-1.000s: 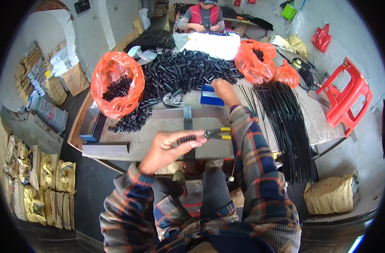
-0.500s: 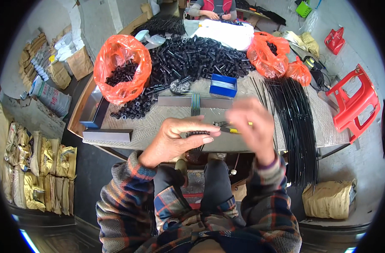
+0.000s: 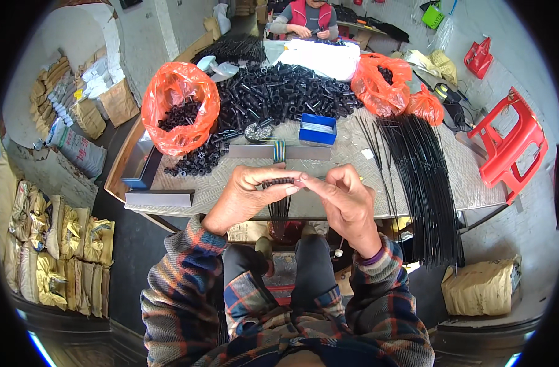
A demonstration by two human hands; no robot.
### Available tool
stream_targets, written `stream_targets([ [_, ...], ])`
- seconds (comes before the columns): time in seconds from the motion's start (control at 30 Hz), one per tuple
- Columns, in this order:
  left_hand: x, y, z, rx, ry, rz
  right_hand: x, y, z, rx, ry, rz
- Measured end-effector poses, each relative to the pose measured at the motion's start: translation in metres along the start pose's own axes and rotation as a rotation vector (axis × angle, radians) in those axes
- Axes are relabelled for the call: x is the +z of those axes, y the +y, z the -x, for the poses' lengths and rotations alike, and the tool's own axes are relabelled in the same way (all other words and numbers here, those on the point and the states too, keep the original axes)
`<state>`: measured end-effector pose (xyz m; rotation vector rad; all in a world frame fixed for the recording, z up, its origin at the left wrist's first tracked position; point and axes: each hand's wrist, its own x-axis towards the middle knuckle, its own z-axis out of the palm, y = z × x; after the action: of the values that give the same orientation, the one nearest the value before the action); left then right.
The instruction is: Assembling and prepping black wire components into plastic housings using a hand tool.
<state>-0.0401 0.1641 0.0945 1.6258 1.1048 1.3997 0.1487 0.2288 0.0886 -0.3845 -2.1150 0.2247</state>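
My left hand (image 3: 246,192) is closed on a bundle of thin black rods (image 3: 279,209). A row of small dark ring-like pieces (image 3: 277,183) shows between its thumb and fingers. My right hand (image 3: 351,208) is at the right end of that row, thumb and forefinger pinched together near the left fingertips. Whatever the pinch holds is too small to make out. Beyond my hands, the bundle's coloured, striped far part (image 3: 280,150) lies across a long grey metal bar (image 3: 249,151). The pliers seen earlier are hidden behind my right hand.
Black plastic parts (image 3: 279,85) are heaped behind the bar, beside a blue box (image 3: 318,129) and an orange bag (image 3: 180,137). Long black rods (image 3: 417,183) overhang the table's right edge near a red stool (image 3: 517,147). Across the table sits another person (image 3: 313,18).
My right hand has come left and down to meet the left fingertips, its fingers now pinched. The left hand keeps its hold on the rods. The whole view has shifted slightly.
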Motion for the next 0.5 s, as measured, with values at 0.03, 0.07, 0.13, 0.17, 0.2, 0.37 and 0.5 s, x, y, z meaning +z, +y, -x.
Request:
stream_targets([
  [0.03,0.0008,0.0009,-0.0001,-0.017,0.006,0.005,-0.0015,-0.0027,-0.001,-0.009,0.013,0.0],
  [0.07,0.0007,0.0006,-0.0005,-0.014,0.009,0.007,-0.0027,-0.0042,-0.002,-0.019,0.026,0.0],
  [0.13,-0.0006,-0.0016,-0.0016,0.059,-0.011,-0.065,-0.0036,-0.0018,-0.0033,-0.051,0.025,0.004],
  [0.17,-0.0005,-0.0015,-0.0017,0.059,-0.008,-0.064,-0.0035,0.0001,-0.0035,-0.079,0.028,0.007],
  [0.2,0.0,-0.001,-0.0019,0.051,-0.009,-0.056,-0.0031,0.0022,-0.0033,-0.081,0.025,0.006],
  [0.37,-0.0011,-0.0041,-0.0006,0.091,-0.015,-0.074,-0.0014,0.0036,-0.0048,-0.052,-0.002,-0.063],
  [0.5,-0.0018,-0.0072,0.0005,0.035,-0.014,0.055,-0.0003,0.0031,-0.0068,-0.104,0.011,-0.009],
])
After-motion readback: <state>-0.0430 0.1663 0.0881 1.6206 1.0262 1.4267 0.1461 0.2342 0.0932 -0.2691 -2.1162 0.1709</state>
